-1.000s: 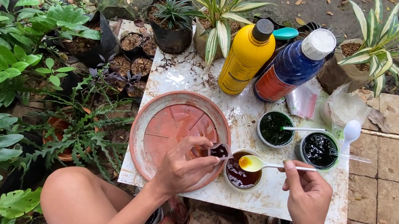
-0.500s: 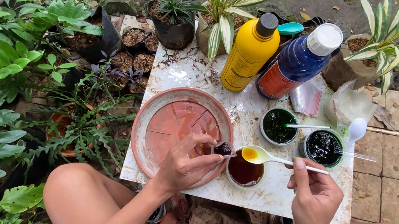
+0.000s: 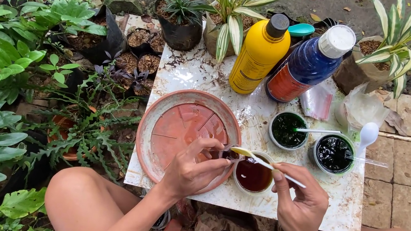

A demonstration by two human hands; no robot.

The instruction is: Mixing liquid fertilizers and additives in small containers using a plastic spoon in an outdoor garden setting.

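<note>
Outside on the desk (image 3: 258, 201), the right hand (image 3: 298, 205) fingers hold a full spoon (image 3: 259, 160) over the cup (image 3: 253, 173); left hand (image 3: 196, 169) fingers pinch something small.

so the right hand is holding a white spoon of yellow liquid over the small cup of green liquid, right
Not quite. In the head view the right hand does hold the white plastic spoon of yellow liquid, but over the small round cup of dark reddish-brown liquid. The two cups of green liquid stand farther back on the white marbled tabletop.
</note>
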